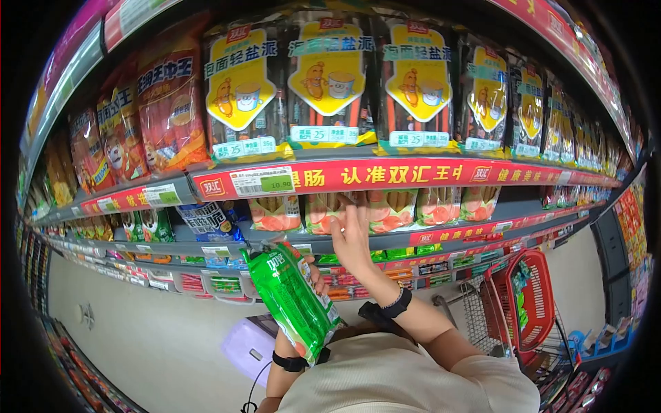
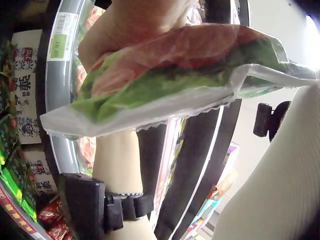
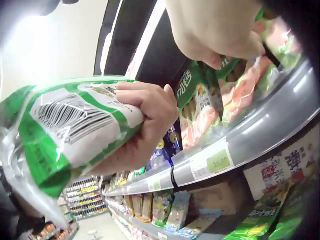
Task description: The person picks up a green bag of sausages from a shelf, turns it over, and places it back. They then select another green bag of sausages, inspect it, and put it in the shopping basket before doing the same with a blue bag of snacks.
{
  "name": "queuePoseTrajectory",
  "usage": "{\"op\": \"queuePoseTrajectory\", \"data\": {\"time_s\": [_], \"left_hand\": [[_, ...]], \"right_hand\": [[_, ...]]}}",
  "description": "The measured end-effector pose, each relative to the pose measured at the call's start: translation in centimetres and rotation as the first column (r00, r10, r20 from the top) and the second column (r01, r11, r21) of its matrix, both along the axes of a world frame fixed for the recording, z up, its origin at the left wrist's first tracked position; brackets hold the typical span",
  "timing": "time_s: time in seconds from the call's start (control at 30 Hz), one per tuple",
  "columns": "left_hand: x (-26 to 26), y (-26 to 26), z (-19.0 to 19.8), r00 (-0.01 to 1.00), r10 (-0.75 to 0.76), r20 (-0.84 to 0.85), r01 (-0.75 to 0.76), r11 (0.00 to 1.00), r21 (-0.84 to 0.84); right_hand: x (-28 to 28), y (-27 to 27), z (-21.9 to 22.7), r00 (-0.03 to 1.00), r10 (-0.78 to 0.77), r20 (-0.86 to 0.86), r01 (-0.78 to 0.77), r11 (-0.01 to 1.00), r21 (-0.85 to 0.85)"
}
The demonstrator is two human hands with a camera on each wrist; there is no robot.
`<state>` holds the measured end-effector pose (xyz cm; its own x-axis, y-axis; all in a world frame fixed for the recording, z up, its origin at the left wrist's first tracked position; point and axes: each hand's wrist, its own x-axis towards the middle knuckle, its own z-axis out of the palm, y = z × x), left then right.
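My left hand (image 3: pixel 150 112) grips a green and white sausage packet (image 1: pixel 289 292) by its side, low in front of the body. A printed barcode shows on the packet's back in the right wrist view, and its clear sealed edge in the left wrist view. My right hand (image 1: pixel 352 237) reaches up to the second shelf, its fingers at the tops of a row of similar sausage packets (image 1: pixel 392 210). Thumb and fingers stand apart there; the right wrist view shows them close over a pink and green packet (image 3: pixel 242 95).
Black and yellow sausage packs (image 1: pixel 330 76) fill the shelf above, behind a red label strip (image 1: pixel 385 173). A blue packet (image 1: pixel 210 220) lies left of the row. Behind on the right stands a cart with a red basket (image 1: pixel 533 303). A lilac stool-like object (image 1: pixel 251 354) is on the floor.
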<state>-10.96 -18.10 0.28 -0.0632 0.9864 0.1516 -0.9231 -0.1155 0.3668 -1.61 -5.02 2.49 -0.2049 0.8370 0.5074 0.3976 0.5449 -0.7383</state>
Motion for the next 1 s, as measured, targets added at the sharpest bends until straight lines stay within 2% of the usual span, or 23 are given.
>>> {"op": "queuePoseTrajectory", "data": {"time_s": [0.03,0.07,0.13,0.17,0.2,0.27,0.3,0.37,0.4,0.47,0.6,0.67,0.7,0.83,0.9,0.93,1.0], "left_hand": [[0.2,-0.1,0.3,1.0,-0.011,-0.01,0.011,1.0,-0.004],[0.4,-0.3,0.7,0.999,0.026,-0.038,-0.027,1.0,-0.009],[0.4,-0.6,1.0,0.996,0.052,-0.076,-0.053,0.998,-0.018],[0.3,-0.7,0.8,0.997,0.057,-0.049,-0.058,0.998,-0.016],[0.2,-0.9,0.7,0.998,0.066,-0.021,-0.066,0.998,-0.014],[0.0,-1.2,0.7,0.996,0.079,-0.036,-0.081,0.996,-0.039],[-0.1,-1.3,0.7,0.996,0.077,-0.047,-0.078,0.996,-0.035],[-0.2,-1.4,0.7,0.995,0.083,-0.058,-0.085,0.996,-0.03],[-0.2,-1.4,0.7,0.996,0.077,-0.05,-0.078,0.997,-0.027],[0.0,-1.5,0.7,0.996,0.075,-0.041,-0.076,0.997,-0.022],[0.2,-1.5,0.4,0.997,0.078,-0.019,-0.078,0.996,-0.038],[0.2,-1.5,0.1,0.995,0.087,-0.039,-0.088,0.995,-0.039],[0.1,-1.5,-0.2,0.996,0.08,-0.038,-0.081,0.996,-0.028],[-0.1,-1.5,-0.5,0.995,0.086,-0.045,-0.087,0.995,-0.038],[-0.3,-1.3,-1.1,0.996,0.079,-0.028,-0.08,0.996,-0.037],[-0.4,-1.3,-1.3,0.998,0.067,-0.013,-0.067,0.997,-0.035],[-0.4,-1.3,-1.3,0.998,0.067,-0.003,-0.067,0.997,-0.031]], "right_hand": [[-0.3,0.3,-0.1,0.992,0.044,-0.119,-0.05,0.998,-0.041],[-0.7,0.6,-0.1,0.991,0.032,-0.129,-0.037,0.998,-0.044],[-1.5,1.1,-0.1,0.988,-0.059,-0.143,0.07,0.995,0.074],[-1.7,1.3,-0.3,0.991,-0.068,-0.116,0.064,0.997,-0.04],[-1.7,1.6,-0.1,0.99,-0.073,-0.121,0.068,0.997,-0.044],[-1.7,2.1,0.4,0.989,-0.072,0.126,0.096,0.976,-0.198],[-1.9,2.1,0.0,0.99,-0.067,0.123,0.09,0.976,-0.199],[-2.4,2.1,-1.0,0.984,-0.175,0.013,0.173,0.978,0.114],[-2.6,1.9,-0.5,0.986,-0.169,0.012,0.166,0.979,0.115],[-2.7,1.6,0.6,0.969,-0.2,-0.142,0.219,0.967,0.131],[-2.5,2.1,-0.6,0.962,-0.232,-0.147,0.248,0.964,0.099],[-2.1,2.0,-0.7,0.961,-0.205,-0.188,0.209,0.978,0.005],[-2.0,2.2,-0.7,0.957,-0.209,-0.202,0.227,0.971,0.073],[-2.1,2.2,-0.8,0.937,-0.236,-0.258,0.273,0.954,0.12],[-2.1,2.0,-0.6,0.939,-0.251,-0.236,0.235,0.967,-0.094],[-2.3,2.2,-0.6,0.94,-0.245,-0.237,0.229,0.969,-0.092],[-2.6,2.7,-0.5,0.898,-0.294,-0.326,0.363,0.916,0.173]]}}
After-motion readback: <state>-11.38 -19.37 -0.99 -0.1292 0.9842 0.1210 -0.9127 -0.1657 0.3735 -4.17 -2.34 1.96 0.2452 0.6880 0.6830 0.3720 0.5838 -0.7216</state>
